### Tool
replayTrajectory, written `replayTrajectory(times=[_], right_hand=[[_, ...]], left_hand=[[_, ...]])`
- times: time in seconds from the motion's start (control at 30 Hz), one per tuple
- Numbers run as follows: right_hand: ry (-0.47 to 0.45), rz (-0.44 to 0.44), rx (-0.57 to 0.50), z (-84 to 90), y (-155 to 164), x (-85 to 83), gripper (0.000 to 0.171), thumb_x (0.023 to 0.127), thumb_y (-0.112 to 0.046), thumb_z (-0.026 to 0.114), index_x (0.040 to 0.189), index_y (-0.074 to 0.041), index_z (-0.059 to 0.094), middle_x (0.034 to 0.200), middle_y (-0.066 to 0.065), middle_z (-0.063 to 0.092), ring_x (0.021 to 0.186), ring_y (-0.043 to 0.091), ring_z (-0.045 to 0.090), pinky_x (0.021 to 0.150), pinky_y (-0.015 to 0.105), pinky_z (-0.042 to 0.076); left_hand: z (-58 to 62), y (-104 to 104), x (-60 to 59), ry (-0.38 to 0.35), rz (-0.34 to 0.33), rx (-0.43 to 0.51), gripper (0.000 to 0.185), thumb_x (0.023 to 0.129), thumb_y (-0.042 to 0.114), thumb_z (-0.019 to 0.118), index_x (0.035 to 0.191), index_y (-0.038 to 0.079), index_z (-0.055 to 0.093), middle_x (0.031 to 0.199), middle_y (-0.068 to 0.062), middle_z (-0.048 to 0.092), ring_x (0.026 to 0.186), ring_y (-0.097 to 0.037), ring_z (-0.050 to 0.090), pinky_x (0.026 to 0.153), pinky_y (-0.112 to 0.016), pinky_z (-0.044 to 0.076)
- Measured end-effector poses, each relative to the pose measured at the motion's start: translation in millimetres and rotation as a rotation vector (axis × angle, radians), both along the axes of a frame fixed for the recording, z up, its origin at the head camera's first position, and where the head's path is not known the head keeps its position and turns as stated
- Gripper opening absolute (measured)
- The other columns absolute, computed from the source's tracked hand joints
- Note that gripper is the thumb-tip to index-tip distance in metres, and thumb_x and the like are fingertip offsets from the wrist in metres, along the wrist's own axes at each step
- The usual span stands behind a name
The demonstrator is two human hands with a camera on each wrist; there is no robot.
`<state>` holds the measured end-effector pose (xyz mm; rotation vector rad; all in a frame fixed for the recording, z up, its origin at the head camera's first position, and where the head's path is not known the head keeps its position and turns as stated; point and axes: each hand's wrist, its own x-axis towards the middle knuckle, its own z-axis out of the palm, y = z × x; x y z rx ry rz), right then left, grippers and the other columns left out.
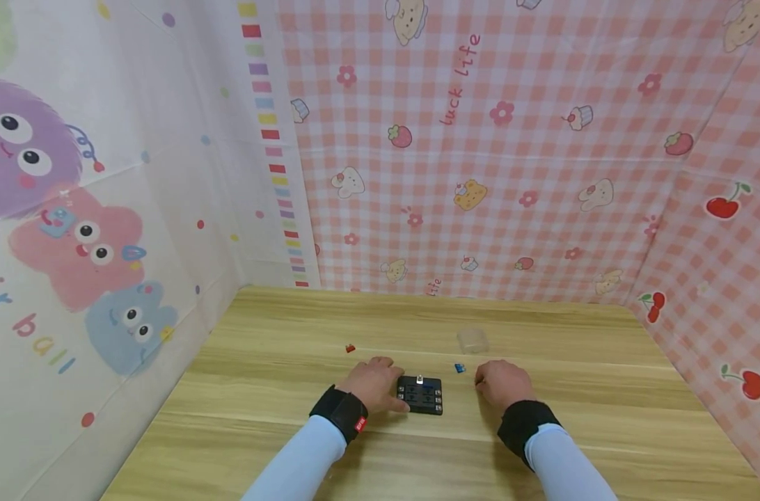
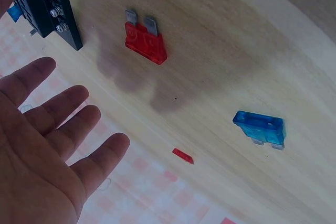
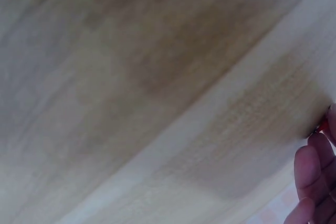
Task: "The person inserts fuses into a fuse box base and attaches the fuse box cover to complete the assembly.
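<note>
A black fuse block lies flat on the wooden tabletop, a small rectangular holder with rows of silver screw terminals along its sides and one small pale fuse standing in a slot at its far edge. It sits between the two hands, near the front middle of the tabletop. The left hand rests at its 9 o'clock side, palm down, with the fingertips touching the block's near left corner; in the left wrist view the fingers are straight and spread, gripping nothing, and the block's black edge shows just beyond them. The right hand lies at the block's 3 o'clock, a little apart from it, with fingers curled toward the tabletop; the right wrist view shows a sliver of something red pinched at its fingertips, too hidden to name. A blue blade fuse lies at the block's 1 o'clock, just beside the right hand's fingertips, and a red blade fuse lies at the left hand's 11 o'clock. A clear plastic box stands farther back, at 12 o'clock from the right hand. Cartoon-printed and pink checked cloths wall the tabletop in.
</note>
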<state>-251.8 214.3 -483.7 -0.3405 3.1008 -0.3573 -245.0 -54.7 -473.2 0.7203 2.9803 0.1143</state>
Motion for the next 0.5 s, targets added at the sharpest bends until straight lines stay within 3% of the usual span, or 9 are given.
replayTrajectory(times=[0.5], right_hand=[[0.034,0.030,-0.003,-4.6,2.8,0.1,0.004,0.088,-0.007,0.074,0.088,-0.010,0.076,0.088,0.003,0.071,0.082,0.022,0.064,0.081,0.045,0.053]], left_hand=[[2.4,0.4,2.0,-0.002,-0.007,-0.005,0.069,0.077,0.059,0.077,0.130,0.017,0.065,0.133,-0.007,0.060,0.125,-0.025,0.052,0.101,-0.044,0.044]])
